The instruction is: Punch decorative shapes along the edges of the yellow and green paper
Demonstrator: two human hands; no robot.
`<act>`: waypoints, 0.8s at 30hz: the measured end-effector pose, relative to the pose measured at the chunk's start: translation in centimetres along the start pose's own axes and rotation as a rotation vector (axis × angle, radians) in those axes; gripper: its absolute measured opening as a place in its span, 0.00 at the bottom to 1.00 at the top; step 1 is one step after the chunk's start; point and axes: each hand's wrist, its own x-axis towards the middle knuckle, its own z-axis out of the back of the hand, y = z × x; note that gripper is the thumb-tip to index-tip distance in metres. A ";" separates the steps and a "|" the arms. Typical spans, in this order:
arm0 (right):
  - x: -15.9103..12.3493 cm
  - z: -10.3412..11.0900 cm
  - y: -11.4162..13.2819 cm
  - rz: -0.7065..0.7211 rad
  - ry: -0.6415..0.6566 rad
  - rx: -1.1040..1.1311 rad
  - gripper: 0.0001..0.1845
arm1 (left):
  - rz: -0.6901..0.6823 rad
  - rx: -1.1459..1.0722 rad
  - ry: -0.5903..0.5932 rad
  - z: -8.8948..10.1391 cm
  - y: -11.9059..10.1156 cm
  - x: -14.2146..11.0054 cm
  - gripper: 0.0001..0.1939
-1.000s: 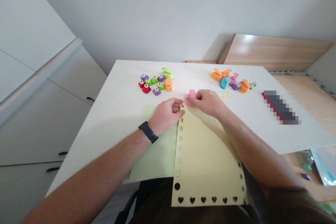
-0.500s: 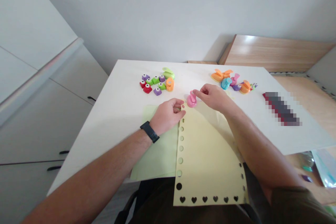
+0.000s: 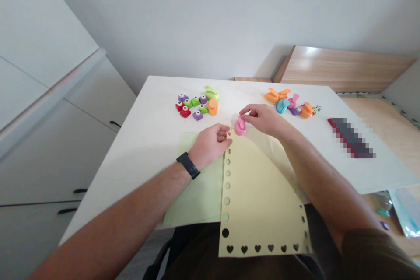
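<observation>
A sheet of yellow paper (image 3: 259,192) hangs over the table's front edge, with round holes down its left side and heart cut-outs along its near edge. My left hand (image 3: 211,143) pinches its far left corner between thumb and fingers. At the far edge of the sheet sits a pink craft punch (image 3: 240,128). The fingertips of my right hand (image 3: 262,119) are closed on the punch's raised lever. Small star-shaped cut-outs show between the left fingers and the punch. Part of the sheet's right side is hidden under my right forearm.
Light green paper (image 3: 193,201) lies under the yellow sheet on the white table (image 3: 131,148). Several small craft punches (image 3: 185,112) are grouped at the back left, and more coloured punches (image 3: 282,105) at the back right. A blurred dark red-edged object (image 3: 351,138) lies farther right.
My right fingers have curled a little more around the lever of the pink punch. The left hand keeps its hold on the paper, and the view has shifted slightly.
</observation>
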 end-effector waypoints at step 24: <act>-0.3 -1.3 -0.5 -0.017 -0.051 0.070 0.13 | 0.000 0.031 0.021 0.0 0.1 0.1 0.19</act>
